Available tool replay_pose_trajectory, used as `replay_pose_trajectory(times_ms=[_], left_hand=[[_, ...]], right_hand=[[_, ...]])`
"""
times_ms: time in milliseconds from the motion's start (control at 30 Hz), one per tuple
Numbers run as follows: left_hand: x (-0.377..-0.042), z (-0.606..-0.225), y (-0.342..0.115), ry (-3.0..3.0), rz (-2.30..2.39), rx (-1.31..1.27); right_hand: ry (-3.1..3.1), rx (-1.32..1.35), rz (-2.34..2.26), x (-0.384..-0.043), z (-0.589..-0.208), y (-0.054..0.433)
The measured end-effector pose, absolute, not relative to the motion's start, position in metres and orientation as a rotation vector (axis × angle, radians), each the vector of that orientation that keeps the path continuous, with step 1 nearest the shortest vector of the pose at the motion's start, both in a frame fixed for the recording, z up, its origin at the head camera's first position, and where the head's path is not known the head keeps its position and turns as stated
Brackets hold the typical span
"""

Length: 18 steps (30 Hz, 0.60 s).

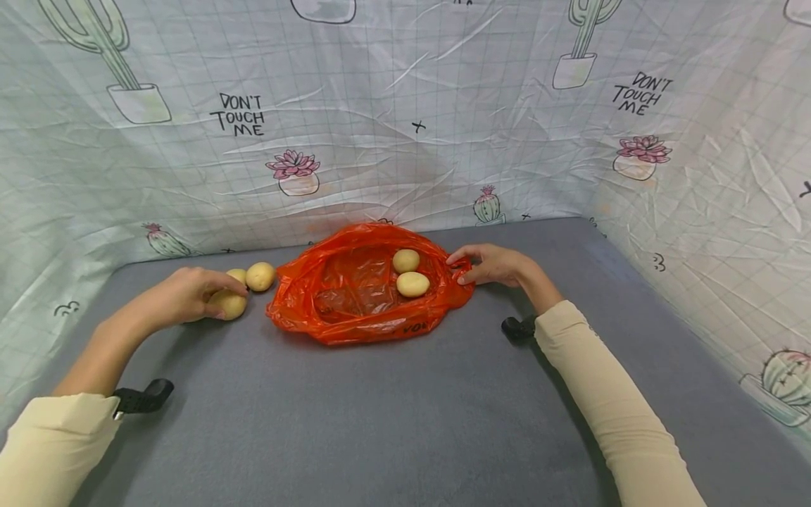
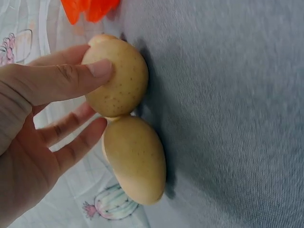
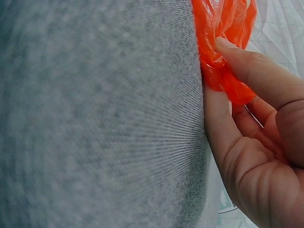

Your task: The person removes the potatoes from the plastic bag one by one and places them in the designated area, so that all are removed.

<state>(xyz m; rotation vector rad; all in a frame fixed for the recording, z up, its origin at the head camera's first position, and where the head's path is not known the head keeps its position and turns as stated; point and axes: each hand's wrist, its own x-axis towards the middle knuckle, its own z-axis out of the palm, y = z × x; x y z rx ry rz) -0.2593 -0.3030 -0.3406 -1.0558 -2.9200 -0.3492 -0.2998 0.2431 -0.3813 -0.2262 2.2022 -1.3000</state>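
Observation:
My left hand (image 1: 190, 299) pinches a pale yellow potato (image 2: 116, 78), thumb on its near face and fingers behind. An elongated potato (image 2: 135, 159) touches it in the left wrist view. Another potato (image 1: 260, 277) lies beside the left rim of a red plastic bag (image 1: 298, 320). The bag is spread open on the table, its mouth facing up. Inside, toward its right side, sit a rounder potato (image 1: 406, 261) and an oval potato (image 1: 413, 284). My right hand (image 1: 497, 265) holds the crumpled right edge of the bag between thumb and fingers, seen closely in the right wrist view.
A grey cloth-covered table (image 1: 380, 422) extends in front of the bag. Behind it and along the sides hangs a white sheet (image 1: 380, 105) printed with cacti and lettering. Black straps (image 1: 144, 396) circle both wrists near the cream sleeves.

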Motion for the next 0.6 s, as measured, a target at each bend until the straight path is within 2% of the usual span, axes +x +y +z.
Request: replay_pose_trajectory(times_ms=[333,600], left_hand=[[-0.241,-0.326,-0.275,-2.9,-0.557,-0.858],[-0.228,-0.31,-0.233,-2.906,-0.654,-0.837]], right_hand=[[2.209,-0.228,-1.293,-0.299,-0.382,0.243],[2.208,-0.229,-1.297,-0.299,-0.381,0.243]])
